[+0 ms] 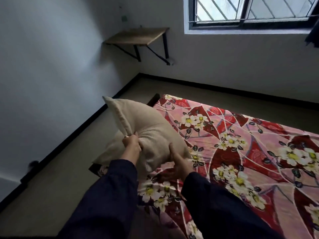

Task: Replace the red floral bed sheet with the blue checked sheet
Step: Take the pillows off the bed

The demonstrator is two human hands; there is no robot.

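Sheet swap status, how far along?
Done: nothing yet; the red floral sheet still lies spread out. In hand: left hand and right hand grip the beige pillow, held above it. Left: strip that sheet, spread the blue checked sheet, not in view.

I see pillow (151,135) straight ahead, over left edge of bed. Left hand (132,144) grips its near left edge; right hand (177,163) holds its near right side, just above bed sheet (241,144). Sheet lies on bed, stretching right and away. Floor (69,169) left of and beyond bed. Shelf (138,36) on wall in far corner, behind pillow. Window (250,12) right of shelf, higher up.
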